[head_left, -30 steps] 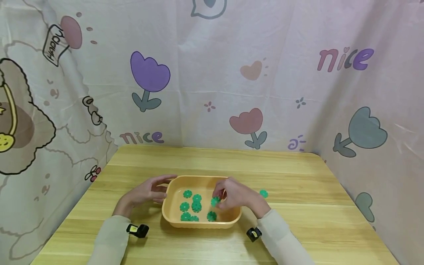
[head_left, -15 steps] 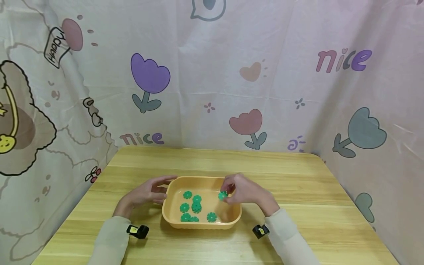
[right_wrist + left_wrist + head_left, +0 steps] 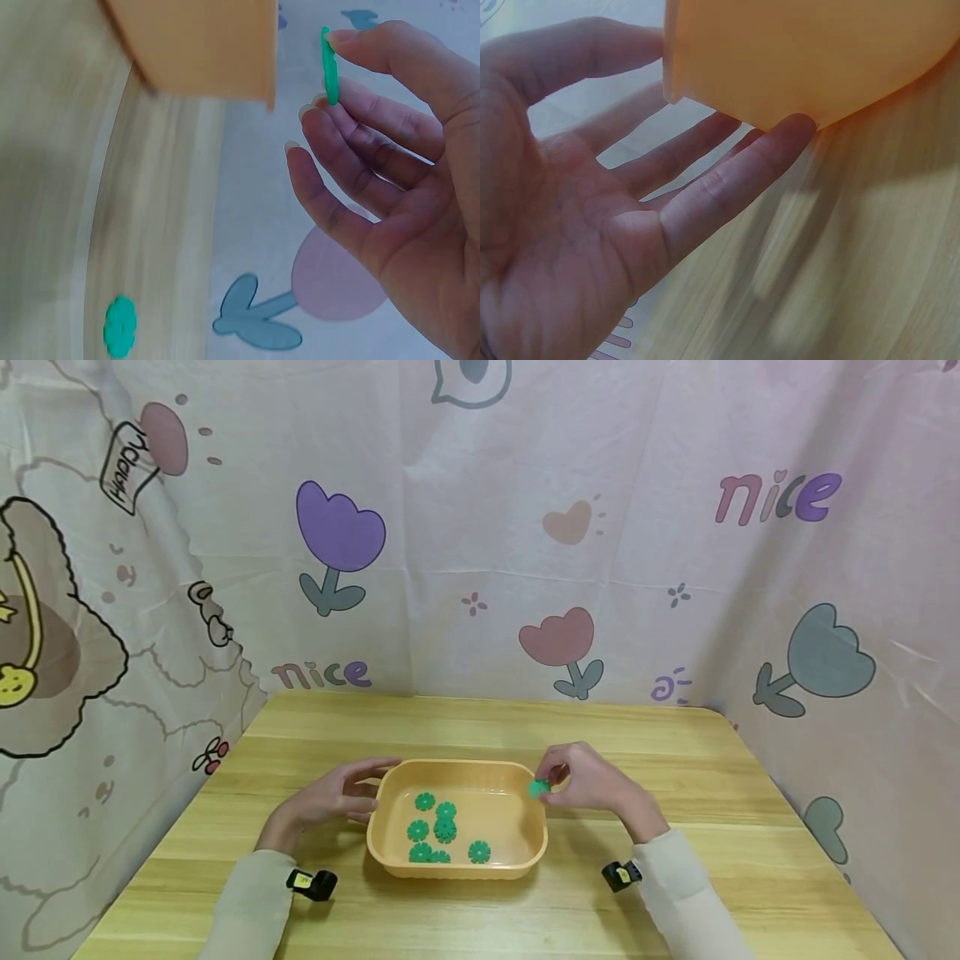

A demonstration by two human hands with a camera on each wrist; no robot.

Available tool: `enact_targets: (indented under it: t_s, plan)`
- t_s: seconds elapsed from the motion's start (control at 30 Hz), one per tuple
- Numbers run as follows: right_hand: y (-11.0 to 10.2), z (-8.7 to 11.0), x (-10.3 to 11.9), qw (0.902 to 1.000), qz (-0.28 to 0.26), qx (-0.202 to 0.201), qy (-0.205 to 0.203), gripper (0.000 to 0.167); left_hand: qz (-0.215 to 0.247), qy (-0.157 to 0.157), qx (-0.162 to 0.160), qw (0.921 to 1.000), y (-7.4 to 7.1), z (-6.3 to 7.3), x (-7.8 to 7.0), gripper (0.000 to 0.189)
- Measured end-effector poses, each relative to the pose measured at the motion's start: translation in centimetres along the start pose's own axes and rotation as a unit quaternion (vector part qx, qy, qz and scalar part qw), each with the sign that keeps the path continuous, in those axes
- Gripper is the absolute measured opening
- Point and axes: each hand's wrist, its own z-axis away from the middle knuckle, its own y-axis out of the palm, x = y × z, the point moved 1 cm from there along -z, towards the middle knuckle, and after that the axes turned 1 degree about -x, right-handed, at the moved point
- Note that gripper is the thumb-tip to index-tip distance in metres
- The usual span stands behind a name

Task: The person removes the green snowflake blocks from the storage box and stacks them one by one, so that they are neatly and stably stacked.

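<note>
A yellow plastic basin (image 3: pixel 465 870) holds several green notched plastic discs (image 3: pixel 425 802). My left hand (image 3: pixel 333 795) rests against the basin's left side. In the left wrist view, its thumb meets the rim and its extended fingers (image 3: pixel 727 180) reach the outer wall (image 3: pixel 795 60). Between thumb and fingertips, my right hand (image 3: pixel 592 783) pinches one green disc (image 3: pixel 539 788) at the basin's right rim. The right wrist view shows this disc (image 3: pixel 330 67) edge-on, apart from the basin wall (image 3: pixel 202 45). The other fingers of that hand curve loosely below it.
Another green disc (image 3: pixel 120 326) lies on the wooden table (image 3: pixel 750 877) right of the basin, hidden in the head view behind my right hand. A patterned cloth (image 3: pixel 480 527) hangs behind and beside the table. Small black cameras (image 3: pixel 621 876) sit on both wrists.
My right hand has lifted a disc from inside the basin and carried it right, up to the right rim. My left hand and the basin have stayed in place.
</note>
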Motion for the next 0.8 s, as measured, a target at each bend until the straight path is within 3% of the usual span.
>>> enact_targets:
  t_s: [0.23, 0.8]
  plan:
    - [-1.0, 1.3, -1.9, 0.9986, 0.015, -0.018, 0.047, 0.015, 0.003, 0.001, 0.003, 1.0000, 0.0, 0.1, 0.1, 0.073]
    - [-1.9, 3.4, -6.2, 0.9954, 0.049, -0.039, 0.072, 0.016, -0.004, -0.010, -0.005, 0.9999, 0.0, 0.0, 0.1, 0.073]
